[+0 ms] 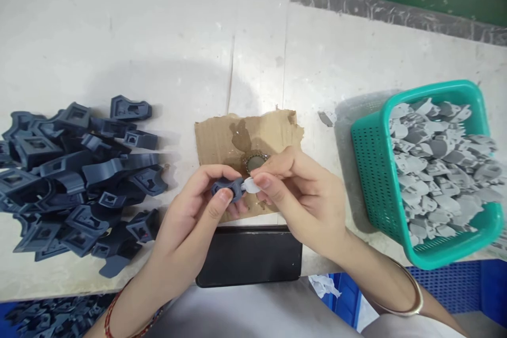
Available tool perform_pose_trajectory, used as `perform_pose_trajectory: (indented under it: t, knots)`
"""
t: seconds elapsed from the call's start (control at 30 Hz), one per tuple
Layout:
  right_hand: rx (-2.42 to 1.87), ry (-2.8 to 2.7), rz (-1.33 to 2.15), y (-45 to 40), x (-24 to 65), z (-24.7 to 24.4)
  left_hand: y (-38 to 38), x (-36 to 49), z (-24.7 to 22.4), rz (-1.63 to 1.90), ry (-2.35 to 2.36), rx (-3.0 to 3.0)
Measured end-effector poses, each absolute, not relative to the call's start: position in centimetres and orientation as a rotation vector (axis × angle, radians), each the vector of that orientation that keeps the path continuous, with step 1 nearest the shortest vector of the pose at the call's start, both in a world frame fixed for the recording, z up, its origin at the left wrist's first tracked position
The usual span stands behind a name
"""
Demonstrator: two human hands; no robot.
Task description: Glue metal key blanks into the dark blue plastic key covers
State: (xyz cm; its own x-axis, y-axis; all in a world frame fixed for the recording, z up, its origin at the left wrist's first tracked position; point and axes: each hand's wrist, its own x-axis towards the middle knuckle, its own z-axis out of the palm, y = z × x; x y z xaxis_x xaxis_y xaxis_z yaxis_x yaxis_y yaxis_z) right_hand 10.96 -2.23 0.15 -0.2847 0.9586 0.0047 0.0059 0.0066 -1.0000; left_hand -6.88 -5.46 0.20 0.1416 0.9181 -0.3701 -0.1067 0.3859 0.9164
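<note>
The left hand grasps a dark blue molded plastic part above the torn brown cardboard sheet; the right hand pinches a small white plastic piece against its end.

Had a heap of parts on the table, left of the fingers. Had cardboard beneath them, with a dish on it just beyond. Had a phone on the near side. To their right, had a loose scrap, then a basket with pieces in it. Had a crate below the table, nearer and right.
</note>
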Motion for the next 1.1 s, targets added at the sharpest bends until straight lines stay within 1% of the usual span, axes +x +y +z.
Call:
perform_pose_trajectory:
  t: [0.3,0.53,0.9,1.1]
  knots:
    - [-1.039,-1.634,1.22,-2.33,10.85,0.15,-5.33,-6.65,0.37,0.964,1.203,0.831]
    - [-1.034,-1.633,1.233,-2.66,10.66,0.47,-5.47,-6.7,0.32,1.025,1.151,0.863]
    - [-1.046,-1.704,1.151,-2.93,10.85,0.37,-5.91,-6.71,0.13,1.077,1.187,1.021]
    - [-0.873,-1.643,1.124,-2.62,11.11,0.93,-5.92,-6.65,-0.04,1.197,1.095,1.188]
